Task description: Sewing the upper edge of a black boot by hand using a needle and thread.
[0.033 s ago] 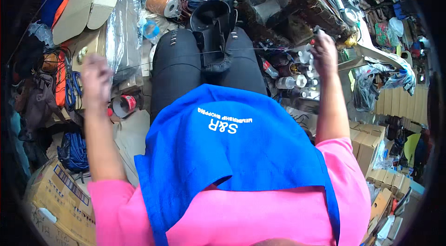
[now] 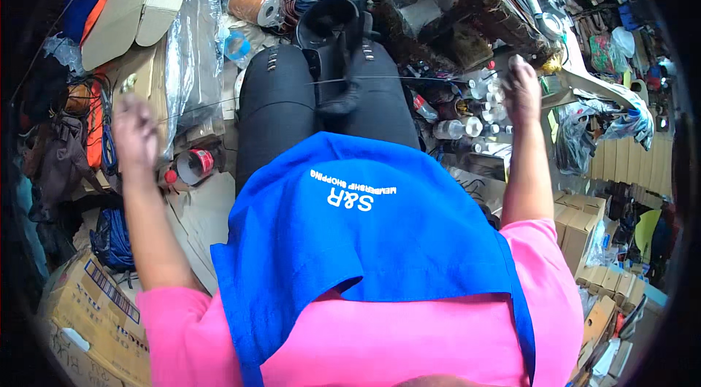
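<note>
A black boot-like shoe [image 2: 330, 29] is wedged between my knees, its opening facing up and away from me. A thin dark thread [image 2: 409, 78] runs taut from the shoe out to both sides. Far left, my left hand [image 2: 136, 131] is closed, with the thread leading into it; motion blurs its fingers. On the right, at about the same distance, my right hand [image 2: 523, 91] is raised and closed around the other thread end, also smeared. A small cream-coloured piece [image 2: 128, 83] shows just beyond my left fingers. A blue apron [image 2: 292, 212] covers my lap.
An orange spool [image 2: 252, 5] lies beyond my left knee. Several clear plastic bottles [image 2: 451, 129] stand right of my legs. A bottle with a red label [image 2: 193, 166] lies near my left forearm. Cardboard boxes [image 2: 91, 321] crowd both sides.
Both hands have moved farther apart, the left one outward and slightly nearer, the right one outward. The shoe's lower part has shifted slightly between my knees.
</note>
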Available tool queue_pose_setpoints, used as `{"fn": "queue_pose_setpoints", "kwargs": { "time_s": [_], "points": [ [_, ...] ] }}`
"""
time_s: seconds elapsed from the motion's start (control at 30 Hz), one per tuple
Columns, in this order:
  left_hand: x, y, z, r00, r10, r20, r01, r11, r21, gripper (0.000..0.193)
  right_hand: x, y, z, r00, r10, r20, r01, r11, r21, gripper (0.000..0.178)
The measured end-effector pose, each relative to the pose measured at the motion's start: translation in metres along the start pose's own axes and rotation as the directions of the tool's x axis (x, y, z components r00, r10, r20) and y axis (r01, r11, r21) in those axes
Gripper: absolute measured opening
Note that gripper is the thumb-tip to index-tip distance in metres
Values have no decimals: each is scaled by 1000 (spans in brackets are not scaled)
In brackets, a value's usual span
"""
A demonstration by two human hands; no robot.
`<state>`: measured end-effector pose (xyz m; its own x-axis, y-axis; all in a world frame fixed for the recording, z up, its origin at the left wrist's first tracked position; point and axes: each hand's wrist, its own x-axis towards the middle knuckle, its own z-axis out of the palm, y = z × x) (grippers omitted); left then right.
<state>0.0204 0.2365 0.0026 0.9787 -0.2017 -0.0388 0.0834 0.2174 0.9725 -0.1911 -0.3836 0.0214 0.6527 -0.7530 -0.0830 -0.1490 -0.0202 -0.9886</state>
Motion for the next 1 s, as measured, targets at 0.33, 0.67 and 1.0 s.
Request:
{"fn": "queue_pose_setpoints", "kwargs": {
  "time_s": [0.33, 0.67, 1.0],
  "points": [
    [6, -25, 223, 664, 191, 723, -673, 575, 466, 35, -58, -28, 145, 644, -46, 763, 404, 868, -288, 18],
    [43, -41, 256, 551, -231, 802, -596, 563, 572, 21, -47, -23, 168, 411, -163, 897, 698, 689, -195, 16],
    [48, -58, 250, 525, -222, 821, -353, 821, 448, 20, -48, -19, 174, 370, -173, 913, 680, 720, -140, 12]
  ]
}}
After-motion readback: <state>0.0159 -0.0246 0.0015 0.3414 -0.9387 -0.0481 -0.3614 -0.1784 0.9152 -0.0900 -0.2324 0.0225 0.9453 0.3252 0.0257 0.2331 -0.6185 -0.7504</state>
